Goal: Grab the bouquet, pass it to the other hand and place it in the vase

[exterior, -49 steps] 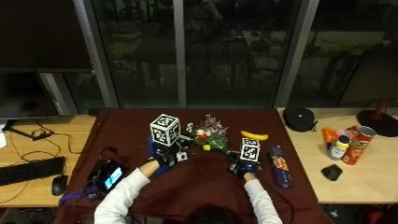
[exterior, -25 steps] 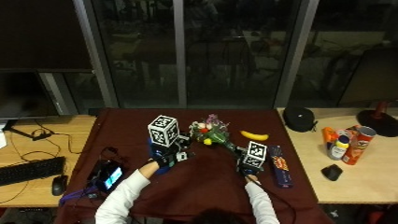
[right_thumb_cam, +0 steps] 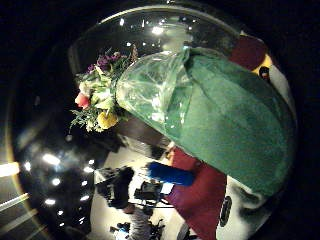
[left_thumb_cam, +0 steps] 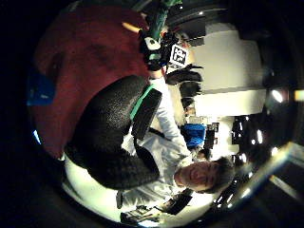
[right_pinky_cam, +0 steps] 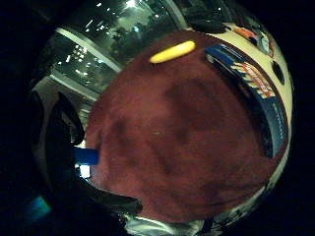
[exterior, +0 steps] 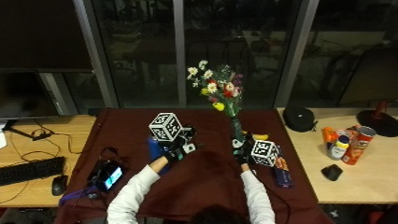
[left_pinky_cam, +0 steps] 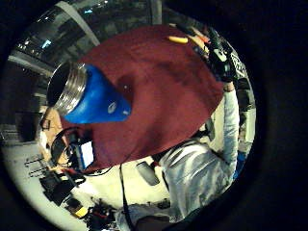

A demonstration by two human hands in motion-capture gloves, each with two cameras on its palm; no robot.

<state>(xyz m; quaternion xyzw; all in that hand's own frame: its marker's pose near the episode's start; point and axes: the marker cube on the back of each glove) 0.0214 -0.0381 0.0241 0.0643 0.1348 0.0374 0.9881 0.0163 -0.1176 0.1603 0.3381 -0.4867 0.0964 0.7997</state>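
Banana [right_pinky_cam: 172, 51] and blue packet [exterior: 281, 169] on dark red cloth [exterior: 205, 182]; keyboard [exterior: 28, 170], mouse [exterior: 58, 185] on desk.

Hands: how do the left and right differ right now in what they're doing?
The right hand grips the bouquet by its green wrap, upright, flowers high above the table; the left hand holds nothing of the bouquet and sits by the blue vase. The right hand is beside the yellow banana; the left is further toward the phone. Both wear black gloves over the dark red cloth.
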